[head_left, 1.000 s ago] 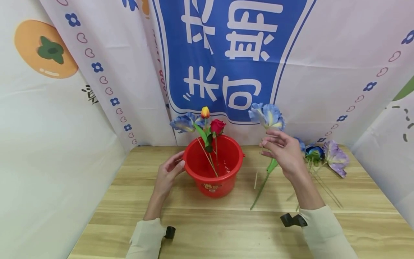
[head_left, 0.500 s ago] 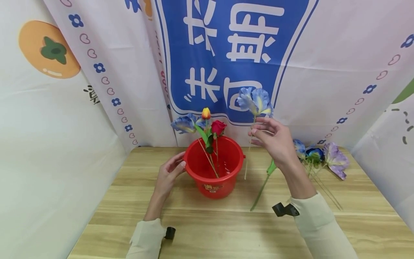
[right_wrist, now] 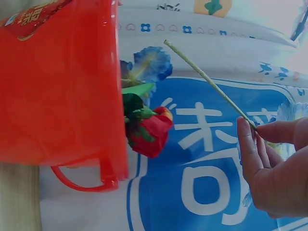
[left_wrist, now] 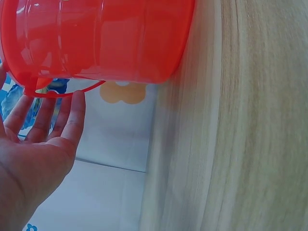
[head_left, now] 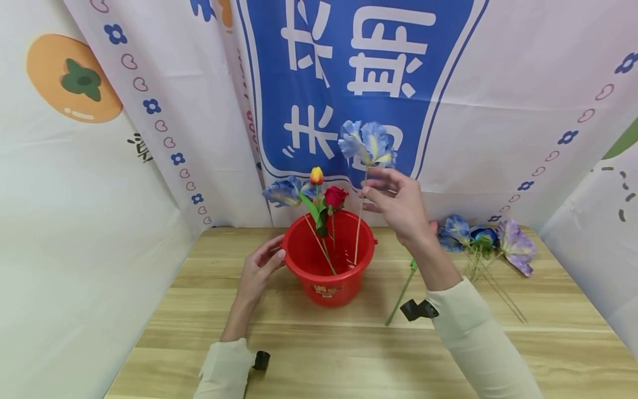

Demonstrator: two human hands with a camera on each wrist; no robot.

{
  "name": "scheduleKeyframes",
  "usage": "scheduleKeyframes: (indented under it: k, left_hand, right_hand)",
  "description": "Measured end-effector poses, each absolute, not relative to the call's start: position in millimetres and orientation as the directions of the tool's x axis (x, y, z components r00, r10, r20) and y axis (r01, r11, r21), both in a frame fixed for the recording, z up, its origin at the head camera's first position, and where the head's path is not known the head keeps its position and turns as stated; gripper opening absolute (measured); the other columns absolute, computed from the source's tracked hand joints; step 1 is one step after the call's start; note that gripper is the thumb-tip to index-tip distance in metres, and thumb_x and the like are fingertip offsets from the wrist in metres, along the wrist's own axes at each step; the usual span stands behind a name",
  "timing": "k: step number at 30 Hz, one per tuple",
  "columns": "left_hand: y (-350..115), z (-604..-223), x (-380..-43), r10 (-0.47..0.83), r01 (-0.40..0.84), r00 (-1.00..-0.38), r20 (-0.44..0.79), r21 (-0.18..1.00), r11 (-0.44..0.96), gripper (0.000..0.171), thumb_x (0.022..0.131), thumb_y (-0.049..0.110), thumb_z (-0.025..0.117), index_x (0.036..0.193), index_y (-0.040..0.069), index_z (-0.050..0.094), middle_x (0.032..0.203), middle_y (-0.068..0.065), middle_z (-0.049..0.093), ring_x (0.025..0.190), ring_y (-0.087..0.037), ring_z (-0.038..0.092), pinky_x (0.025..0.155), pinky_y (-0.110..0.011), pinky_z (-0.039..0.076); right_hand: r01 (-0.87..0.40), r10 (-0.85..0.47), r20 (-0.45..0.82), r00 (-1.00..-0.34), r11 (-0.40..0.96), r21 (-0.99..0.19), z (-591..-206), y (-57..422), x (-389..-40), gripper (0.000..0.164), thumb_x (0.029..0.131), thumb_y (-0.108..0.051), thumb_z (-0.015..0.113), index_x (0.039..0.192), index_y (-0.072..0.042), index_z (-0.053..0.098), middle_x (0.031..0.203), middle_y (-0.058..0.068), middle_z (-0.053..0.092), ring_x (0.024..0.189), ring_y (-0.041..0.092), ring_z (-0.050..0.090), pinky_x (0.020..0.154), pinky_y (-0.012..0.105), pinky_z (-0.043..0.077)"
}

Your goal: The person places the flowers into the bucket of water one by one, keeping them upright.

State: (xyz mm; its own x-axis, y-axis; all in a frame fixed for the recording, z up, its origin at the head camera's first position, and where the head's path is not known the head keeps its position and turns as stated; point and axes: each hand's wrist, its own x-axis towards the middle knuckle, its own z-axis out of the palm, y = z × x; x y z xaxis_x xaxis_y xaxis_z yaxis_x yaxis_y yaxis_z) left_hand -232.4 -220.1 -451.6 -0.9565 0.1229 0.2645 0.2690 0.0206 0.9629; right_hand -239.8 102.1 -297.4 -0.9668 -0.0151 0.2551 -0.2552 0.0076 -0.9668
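A blue artificial flower (head_left: 366,144) with pale yellow at its base is pinched by its thin stem between my right hand's (head_left: 399,202) thumb and fingers. Its bare stem (right_wrist: 207,77) points down, and the lower end lies above the rim in the right wrist view. The red bucket (head_left: 331,291) stands on the table; my left hand (head_left: 261,266) grips its left side at the rim, fingers by the thin red handle (left_wrist: 62,95). Inside the bucket lean another blue flower (head_left: 286,191), a yellow-orange tulip (head_left: 316,175) and a red rose (head_left: 335,197).
On the right of the wooden table (head_left: 319,354) lie a purple flower (head_left: 516,246), a dark blue flower (head_left: 483,238) and a light blue flower (head_left: 454,233). A green stem (head_left: 401,296) lies under my right forearm. A printed cloth (head_left: 498,111) hangs behind.
My right hand has moved left and up with the blue flower, bringing its stem from beside the bucket to over its opening. My left hand and the bucket stay put.
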Motion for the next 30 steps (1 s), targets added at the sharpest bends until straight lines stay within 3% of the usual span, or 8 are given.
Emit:
scheduleKeyframes:
  k: [8, 13, 17, 21, 27, 30]
  left_hand:
    - [-220.6, -452.0, -231.9, 0.129, 0.275, -0.954, 0.269, 0.961, 0.029, 0.048, 0.109, 0.014, 0.062, 0.154, 0.001, 0.055, 0.152, -0.026, 0.058, 0.119, -0.006, 0.069, 0.096, -0.024, 0.063]
    - [-220.8, -452.9, -233.2, 0.126, 0.281, -0.953, 0.276, 0.959, 0.025, 0.047, 0.108, 0.013, 0.062, 0.153, 0.001, 0.055, 0.151, -0.027, 0.058, 0.118, -0.006, 0.069, 0.095, -0.024, 0.064]
    - [-221.2, -453.6, -233.3, 0.125, 0.278, -0.954, 0.274, 0.960, 0.020, 0.047, 0.108, 0.013, 0.063, 0.153, 0.000, 0.056, 0.149, -0.027, 0.059, 0.118, -0.007, 0.069, 0.095, -0.024, 0.064]
    - [-222.1, -454.3, -234.4, 0.124, 0.280, -0.953, 0.275, 0.960, 0.021, 0.047, 0.108, 0.014, 0.063, 0.153, 0.000, 0.056, 0.148, -0.028, 0.059, 0.118, -0.007, 0.070, 0.095, -0.024, 0.064]
    - [-222.8, -455.1, -234.7, 0.130, 0.279, -0.953, 0.275, 0.960, 0.017, 0.047, 0.108, 0.014, 0.063, 0.153, 0.001, 0.056, 0.149, -0.028, 0.060, 0.119, -0.008, 0.070, 0.096, -0.025, 0.064]
    - [-222.5, -455.4, -234.6, 0.133, 0.281, -0.951, 0.277, 0.959, 0.012, 0.047, 0.108, 0.013, 0.063, 0.153, 0.000, 0.056, 0.149, -0.028, 0.059, 0.120, -0.010, 0.069, 0.096, -0.025, 0.064]
  right_hand:
    - [-0.214, -0.022, 0.214, -0.977, 0.028, -0.976, -314.8, 86.7, -253.9, 0.041, 0.101, -0.001, 0.067, 0.142, 0.001, 0.064, 0.122, 0.025, 0.070, 0.099, 0.025, 0.078, 0.084, 0.040, 0.068]
    - [-0.181, -0.024, 0.180, -0.983, 0.039, -0.983, -332.2, 80.3, -260.1, 0.041, 0.101, 0.001, 0.067, 0.141, 0.005, 0.063, 0.125, 0.030, 0.068, 0.102, 0.032, 0.077, 0.082, 0.035, 0.069]
    - [-0.161, -0.024, 0.160, -0.987, 0.042, -0.986, -341.0, 75.3, -260.7, 0.042, 0.100, 0.002, 0.068, 0.142, 0.004, 0.063, 0.125, 0.031, 0.068, 0.099, 0.026, 0.076, 0.080, 0.033, 0.069]
    - [-0.176, -0.045, 0.174, -0.984, 0.054, -0.983, -345.6, 68.7, -259.4, 0.041, 0.100, 0.003, 0.068, 0.141, 0.004, 0.064, 0.123, 0.031, 0.069, 0.097, 0.025, 0.077, 0.080, 0.036, 0.069]
    - [-0.196, -0.066, 0.191, -0.979, 0.076, -0.978, -349.1, 54.5, -258.2, 0.037, 0.099, 0.004, 0.070, 0.136, 0.004, 0.067, 0.121, 0.032, 0.072, 0.099, 0.035, 0.078, 0.084, 0.048, 0.069]
    - [-0.190, -0.076, 0.184, -0.980, 0.072, -0.979, -349.9, 46.9, -257.7, 0.038, 0.098, 0.005, 0.070, 0.135, 0.005, 0.067, 0.120, 0.031, 0.073, 0.102, 0.040, 0.078, 0.083, 0.048, 0.069]
